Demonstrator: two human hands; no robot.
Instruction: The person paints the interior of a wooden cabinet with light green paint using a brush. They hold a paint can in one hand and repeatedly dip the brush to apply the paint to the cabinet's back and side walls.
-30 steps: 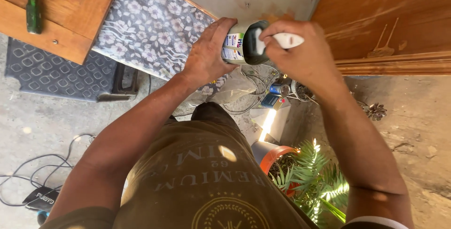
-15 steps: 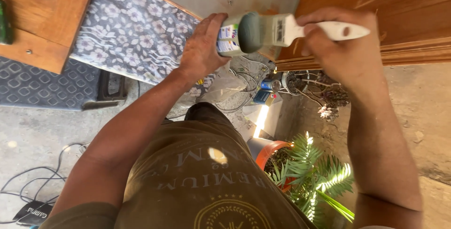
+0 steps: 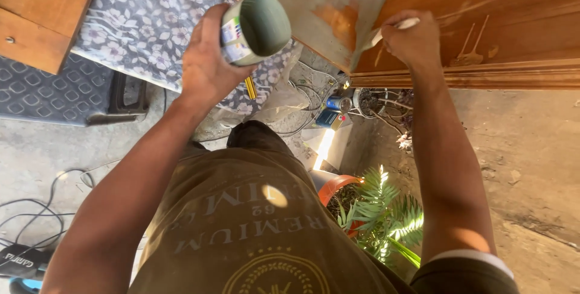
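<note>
Brown wood fills the top right, where a big door panel (image 3: 483,22) stands with a raised strip along its lower edge, smooth and shiny in the sun. Next to it a flat grey-green board (image 3: 314,4) is seen, dull and worn, with an orange patch showing through. A moment ago the two hands were kept close together around the can; now they have been moved well apart. The can (image 3: 254,28) has been lifted up and to the left, and the brush (image 3: 386,31) has been carried over to the wood, so the painting work is judged to be in hand. The can is round and capped with grey-green, and it is wrapped tight by the fingers of the left hand (image 3: 208,64). The brush has a pale handle, and it is pinched by the closed fingers of the right hand (image 3: 414,43), with its tip touching the edge where board and door meet. Below, a soft flowered cloth (image 3: 133,22), a rough concrete floor (image 3: 531,149) and a green spiky plant (image 3: 380,209) in an orange pot are seen.
</note>
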